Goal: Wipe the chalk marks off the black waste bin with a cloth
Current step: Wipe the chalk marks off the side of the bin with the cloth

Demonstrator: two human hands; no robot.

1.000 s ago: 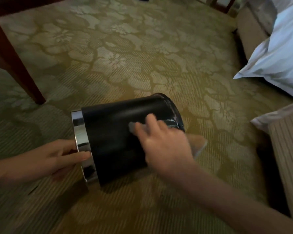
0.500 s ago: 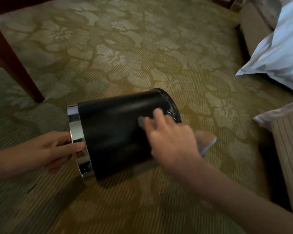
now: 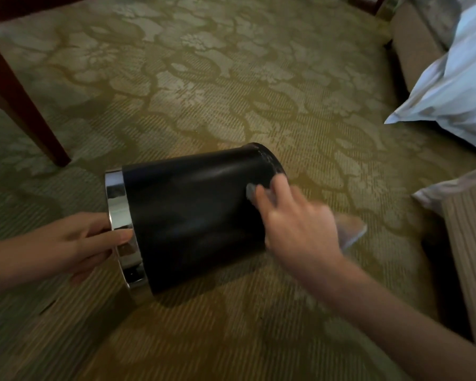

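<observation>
Olive-gold floral carpet [image 3: 231, 339] is filling the near edge, and two bare forearms are reaching in over it, both cut off by the frame. The left grip [image 3: 74, 243] is curling round the shiny chrome rim band [image 3: 118, 204] of the black round waste bin [image 3: 193, 215], thumb lying on the outside; its fingers are partly hiding behind the rim. The bin is lying on its side on the carpet, mouth towards that hand, base pointing away to the right. The right grip [image 3: 300, 224] is blurring with motion; its fingers are stretching out fairly straight, pressing a pale grey cloth [image 3: 250, 191] onto the bin's wall near the base. Most of the cloth is hiding under the palm, with one corner trailing out to the right. Faint pale chalk marks [image 3: 270, 158] are showing along the base edge, just beyond the fingertips and hard to make out. Farther off, a dark red wooden leg [image 3: 19, 105] is standing at the left and white bedding [image 3: 451, 86] is hanging in at the right, both cropped.
</observation>
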